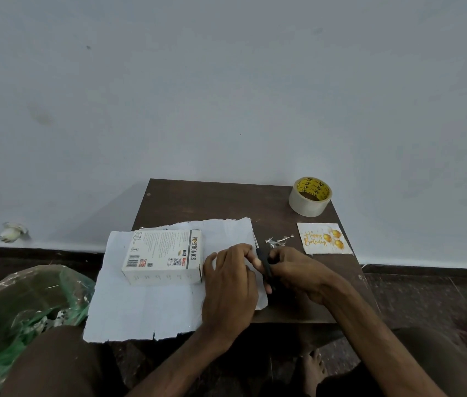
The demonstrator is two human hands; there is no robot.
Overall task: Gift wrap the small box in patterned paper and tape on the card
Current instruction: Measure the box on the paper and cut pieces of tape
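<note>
A pale wall (226,81) rises behind the small dark table (197,202) on a dark floor (427,296). The paper (140,308) lies white side up under the box, its pattern hidden and one corner overhanging the table. Left of the box a green plastic bag (20,305) is partly cut off. The box (163,259) lies flat, long axis left to right, its brand end pointing right. Just right of it the left hand (229,285) pinches the paper's edge and the right hand (298,270) grips black scissors (266,265), whose blades are mostly hidden. Farther right lie the tape roll (309,196) and the card (324,238).
</note>
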